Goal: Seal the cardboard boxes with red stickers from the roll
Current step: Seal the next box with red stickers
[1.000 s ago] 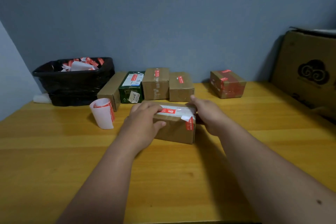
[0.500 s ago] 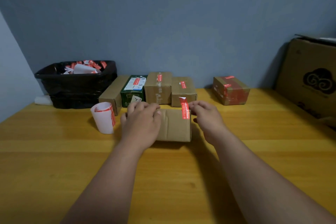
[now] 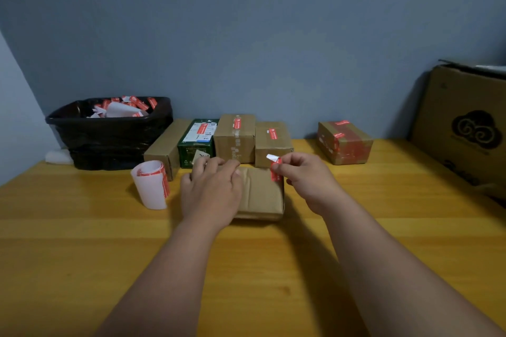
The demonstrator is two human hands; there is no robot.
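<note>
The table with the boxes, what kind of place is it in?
Probably a small home or office packing corner. On a wooden table against a plain wall stand small sealed boxes, a sticker roll, and a bin full of sticker backings.

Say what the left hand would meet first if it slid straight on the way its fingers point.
Probably the tall cardboard box in the back row: the left hand lies on the near box with its fingers aimed there. Depth is unclear.

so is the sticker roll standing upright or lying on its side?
Upright. The sticker roll stands on end on the table, open top facing up, left of the left hand.
</note>
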